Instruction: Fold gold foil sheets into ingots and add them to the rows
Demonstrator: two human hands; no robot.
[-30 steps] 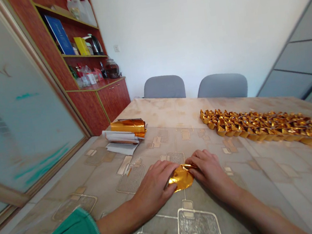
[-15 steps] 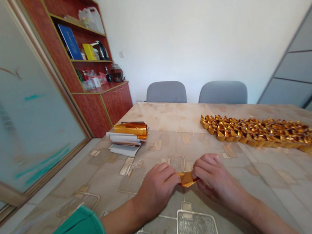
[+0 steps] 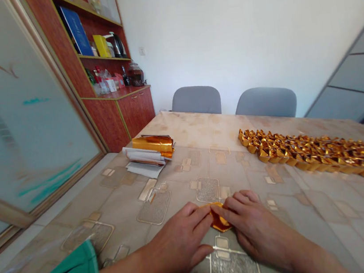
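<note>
A small folded piece of gold foil paper lies low at the table's near middle, between my two hands. My left hand has its fingertips pressed on the paper's left side, with the thumb held apart below. From the right, my right hand bends its fingers over the other side of the piece; its thumb is partly hidden. To the right runs a dense block of folded gold paper pieces in rows. A stack of gold and white paper sheets lies to the left, slightly curled.
A patterned plastic cover lies over the table. Two grey chairs stand at the far edge. Behind on the left is a red-brown cabinet with bottles, a kettle and a jar, beside a frosted glass door.
Both hands have lowered the paper towards the table. It was a narrow flat strip pinched at its ends; now it shows a wider, opened shape under the fingers. The view has shifted slightly.
</note>
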